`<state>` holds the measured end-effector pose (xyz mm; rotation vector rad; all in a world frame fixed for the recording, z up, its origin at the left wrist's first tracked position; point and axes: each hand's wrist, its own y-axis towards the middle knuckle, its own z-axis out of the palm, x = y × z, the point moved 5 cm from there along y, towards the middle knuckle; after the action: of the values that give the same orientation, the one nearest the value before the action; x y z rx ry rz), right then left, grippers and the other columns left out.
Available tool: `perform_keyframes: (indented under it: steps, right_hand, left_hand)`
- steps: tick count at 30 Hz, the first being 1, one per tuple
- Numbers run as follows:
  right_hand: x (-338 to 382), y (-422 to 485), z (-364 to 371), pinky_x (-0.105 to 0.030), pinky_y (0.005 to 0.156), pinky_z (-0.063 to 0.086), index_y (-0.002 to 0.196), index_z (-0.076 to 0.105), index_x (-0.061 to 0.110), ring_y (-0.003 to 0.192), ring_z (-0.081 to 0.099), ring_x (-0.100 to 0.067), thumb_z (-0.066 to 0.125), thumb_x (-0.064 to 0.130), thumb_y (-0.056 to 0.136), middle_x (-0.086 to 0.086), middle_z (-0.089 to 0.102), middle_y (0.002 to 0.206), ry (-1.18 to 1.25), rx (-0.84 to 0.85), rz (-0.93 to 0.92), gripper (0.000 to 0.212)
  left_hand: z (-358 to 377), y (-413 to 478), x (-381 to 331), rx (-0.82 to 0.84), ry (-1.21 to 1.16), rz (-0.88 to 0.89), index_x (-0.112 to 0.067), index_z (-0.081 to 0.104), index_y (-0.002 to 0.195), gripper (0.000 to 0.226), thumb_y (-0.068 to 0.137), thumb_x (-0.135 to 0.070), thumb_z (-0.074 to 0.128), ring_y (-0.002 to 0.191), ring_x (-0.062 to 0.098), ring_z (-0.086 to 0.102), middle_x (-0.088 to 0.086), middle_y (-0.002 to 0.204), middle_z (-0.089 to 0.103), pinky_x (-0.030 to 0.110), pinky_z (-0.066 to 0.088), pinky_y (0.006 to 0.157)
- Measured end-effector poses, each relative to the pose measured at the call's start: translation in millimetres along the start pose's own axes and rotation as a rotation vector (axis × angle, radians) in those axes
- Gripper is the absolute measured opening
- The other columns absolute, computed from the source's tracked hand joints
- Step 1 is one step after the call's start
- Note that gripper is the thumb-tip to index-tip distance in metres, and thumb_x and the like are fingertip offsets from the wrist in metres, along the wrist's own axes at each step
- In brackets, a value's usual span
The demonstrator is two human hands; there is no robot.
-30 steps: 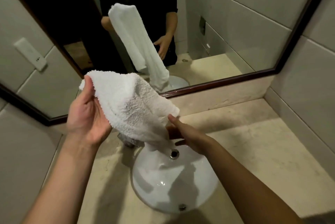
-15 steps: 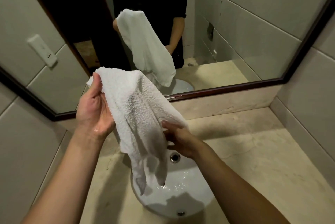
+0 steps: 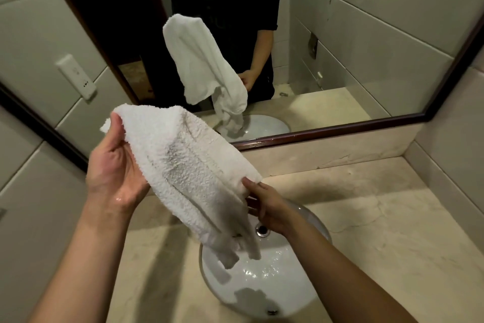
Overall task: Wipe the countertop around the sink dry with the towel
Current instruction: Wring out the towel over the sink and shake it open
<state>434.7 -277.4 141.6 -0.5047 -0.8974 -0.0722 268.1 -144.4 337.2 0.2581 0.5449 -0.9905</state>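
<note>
A white terry towel (image 3: 188,165) hangs in the air above the round white sink (image 3: 275,283). My left hand (image 3: 115,168) pinches its upper left corner, thumb on top. My right hand (image 3: 267,207) grips the towel's right edge, lower down, over the basin's back rim. The towel's loose bottom ends dangle into the bowl. The beige marble countertop (image 3: 379,218) surrounds the sink; the basin looks wet.
A dark-framed mirror (image 3: 340,129) runs along the back and reflects a person in black with the towel. Tiled walls close in on the left and right. A white wall switch (image 3: 76,76) is at the left. The widest stretch of counter lies right of the sink.
The towel has unfolded and now hangs longer, its ends dropping toward the basin. Both hands stayed on it and rose slightly.
</note>
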Motion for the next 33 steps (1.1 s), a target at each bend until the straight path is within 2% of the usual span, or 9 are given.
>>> perform_keyframes:
  steps: [3,7,10,13,18,20,22,27,33]
  right_hand:
    - [16.5,-9.9,-19.5,-0.044,0.1,0.055,0.12,0.07,0.002,0.095,0.071,-0.032,0.08,0.027,0.081,-0.014,0.076,0.109,-0.064,-0.077,-0.041,0.047]
    - [49.8,-25.7,-37.2,-0.034,0.073,0.065,0.1,0.073,-0.008,0.077,0.077,-0.03,0.08,0.015,0.089,-0.021,0.077,0.094,-0.295,-0.182,-0.112,0.026]
    - [78.6,-33.8,-52.1,-0.033,0.062,0.058,0.071,0.067,0.001,0.055,0.07,-0.026,0.088,0.034,0.081,-0.016,0.072,0.066,-0.64,-0.337,-0.185,0.041]
    - [101.8,-38.3,-67.3,-0.031,0.056,0.036,0.054,0.053,0.019,0.048,0.048,-0.019,0.089,0.058,0.068,-0.001,0.048,0.048,-0.915,-0.454,-0.206,0.055]
    - [142.1,-65.6,-51.6,-0.031,0.069,0.037,0.084,0.064,0.011,0.066,0.051,-0.01,0.077,0.038,0.085,-0.004,0.057,0.074,-0.519,-0.165,-0.32,0.03]
    - [150.6,-71.3,-49.4,-0.025,0.074,0.043,0.093,0.068,0.012,0.079,0.061,-0.009,0.07,0.036,0.084,-0.004,0.068,0.09,-0.251,-0.101,-0.379,0.025]
    - [131.4,-65.4,-44.5,-0.023,0.074,0.054,0.1,0.074,0.007,0.088,0.07,-0.016,0.069,0.029,0.089,-0.009,0.076,0.099,-0.251,-0.075,-0.276,0.026]
    - [105.1,-43.3,-46.9,-0.032,0.075,0.057,0.106,0.076,0.0,0.092,0.07,-0.027,0.07,0.022,0.096,-0.022,0.077,0.108,-0.389,-0.231,-0.221,0.026]
    - [183.6,-86.7,-54.5,-0.025,0.071,0.059,0.091,0.081,0.006,0.079,0.073,-0.015,0.074,0.025,0.082,-0.008,0.08,0.09,-0.263,-0.266,-0.527,0.022]
  left_hand:
    - [-11.2,-4.3,-5.0,0.037,-0.003,-0.036,0.007,0.046,0.15,0.065,0.115,-0.044,0.024,0.157,0.028,0.025,0.024,0.157,0.047,0.041,0.002,0.132]
    - [-32.9,-9.8,-10.5,-0.083,0.085,-0.01,0.001,0.047,0.151,0.065,0.115,-0.046,0.022,0.156,0.019,0.02,0.016,0.159,0.045,0.04,0.009,0.131]
    - [-46.7,-2.1,-8.4,-0.135,0.052,0.001,-0.001,0.06,0.142,0.058,0.115,-0.045,0.033,0.149,0.023,0.041,0.013,0.151,0.056,0.045,0.041,0.119]
    - [-44.6,0.6,-7.8,-0.06,0.048,-0.051,0.002,0.046,0.152,0.069,0.115,-0.05,0.02,0.156,0.02,0.022,0.017,0.159,0.046,0.042,0.023,0.128]
    - [-39.0,-12.2,-38.0,0.029,0.086,0.068,-0.001,0.036,0.154,0.055,0.115,-0.038,0.034,0.16,0.033,0.011,0.025,0.161,0.038,0.052,0.018,0.129]
    - [-47.3,-23.7,-37.6,-0.019,0.181,0.128,0.0,0.031,0.154,0.048,0.112,-0.022,0.037,0.151,0.036,0.037,0.028,0.159,0.039,0.052,0.033,0.123]
    - [-82.7,-24.4,-26.2,-0.353,0.653,0.202,0.003,0.05,0.14,0.035,0.106,-0.005,0.046,0.103,0.021,0.075,0.024,0.131,0.064,0.034,0.063,0.086]
    - [-127.4,-26.4,-4.2,-0.613,0.854,0.003,-0.006,0.076,0.103,0.015,0.099,-0.014,0.064,0.077,0.017,0.055,0.017,0.101,0.064,0.022,0.05,0.061]
    - [-94.8,-48.8,-71.8,-0.644,0.916,0.292,-0.012,0.073,0.091,0.027,0.105,-0.029,0.058,0.055,0.01,0.061,-0.001,0.072,0.07,0.019,0.051,0.048]
